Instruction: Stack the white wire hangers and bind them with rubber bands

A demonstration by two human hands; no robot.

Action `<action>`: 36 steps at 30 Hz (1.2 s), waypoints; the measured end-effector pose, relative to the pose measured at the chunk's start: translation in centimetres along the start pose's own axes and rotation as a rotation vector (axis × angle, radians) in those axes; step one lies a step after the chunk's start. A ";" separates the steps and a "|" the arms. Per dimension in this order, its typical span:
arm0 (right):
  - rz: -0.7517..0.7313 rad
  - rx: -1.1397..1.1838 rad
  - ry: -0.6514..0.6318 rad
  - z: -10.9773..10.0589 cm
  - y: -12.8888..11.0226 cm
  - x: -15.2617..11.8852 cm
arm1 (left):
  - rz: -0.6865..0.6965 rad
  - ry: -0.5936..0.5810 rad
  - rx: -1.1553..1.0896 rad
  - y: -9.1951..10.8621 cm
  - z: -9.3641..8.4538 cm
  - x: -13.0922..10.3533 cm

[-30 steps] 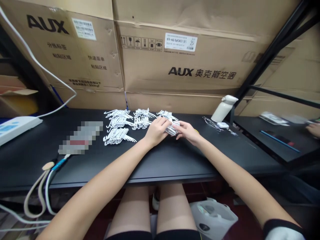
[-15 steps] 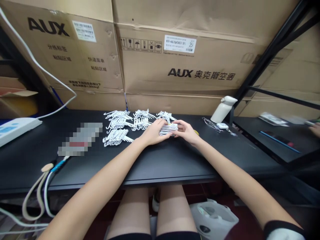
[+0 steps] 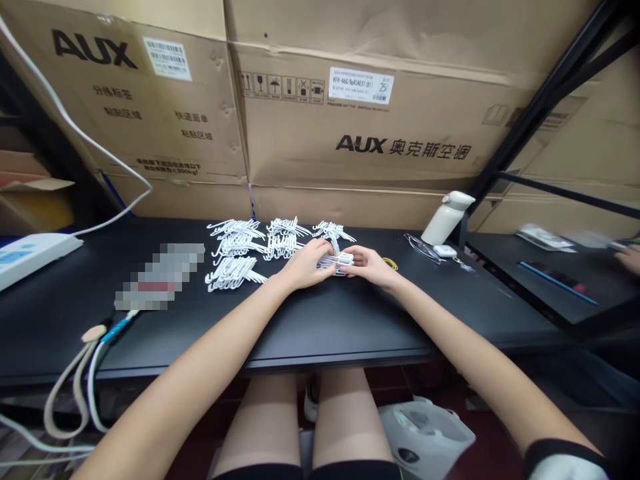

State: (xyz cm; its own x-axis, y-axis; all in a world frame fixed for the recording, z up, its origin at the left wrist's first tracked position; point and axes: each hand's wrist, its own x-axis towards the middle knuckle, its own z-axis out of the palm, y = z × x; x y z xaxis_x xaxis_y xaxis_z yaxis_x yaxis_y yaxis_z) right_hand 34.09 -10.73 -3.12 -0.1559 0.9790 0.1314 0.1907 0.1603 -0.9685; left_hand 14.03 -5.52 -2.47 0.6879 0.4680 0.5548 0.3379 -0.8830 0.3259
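The left hand point(image 3: 311, 264) and the right hand point(image 3: 373, 268) are close together above the black table point(image 3: 320, 320). They hold one small white bundle point(image 3: 336, 262) between them. The left hand's fingers are bent around its left end, and the right hand's fingers and thumb pinch its right end. The bundle looks like many thin white rods side by side. Its long way goes from left to right, from one hand to the other. Fingers hide its ends, so I cannot tell which way any hooks point.

Just beside the right hand, a few yellow bands point(image 3: 390, 264) lie on the table. Behind the bundle is a white pile point(image 3: 336, 231). To the left of the left hand are more piles of white hooks point(image 3: 235, 273), with the bent ends mostly on the left and the straight ends sticking out to the right.

Farther right are glasses point(image 3: 423, 248), a small white case point(image 3: 445, 251) and a white bottle point(image 3: 447, 220). Far left is a white power strip point(image 3: 37, 257). Big brown boxes point(image 3: 300, 153) stand at the back. Another person's hand point(image 3: 629, 259) shows at the right edge.
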 end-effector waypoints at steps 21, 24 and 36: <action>0.092 0.059 0.150 -0.3 0.1 0.6 | -0.075 -0.141 0.047 -0.3 0.3 -0.2; 0.089 0.047 0.153 -0.2 0.1 0.6 | -0.077 -0.135 0.042 -0.2 0.2 -0.2; 0.074 0.063 0.178 -0.3 0.3 0.8 | -0.152 -0.149 -0.045 -0.9 0.6 0.0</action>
State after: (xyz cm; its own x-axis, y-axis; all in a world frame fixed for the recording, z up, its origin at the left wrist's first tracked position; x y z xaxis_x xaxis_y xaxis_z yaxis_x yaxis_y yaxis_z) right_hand 34.32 -9.89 -3.20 0.0311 0.9955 0.0897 0.1331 0.0849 -0.9875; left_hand 14.16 -4.71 -3.24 0.7197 0.5818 0.3789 0.4182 -0.7988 0.4324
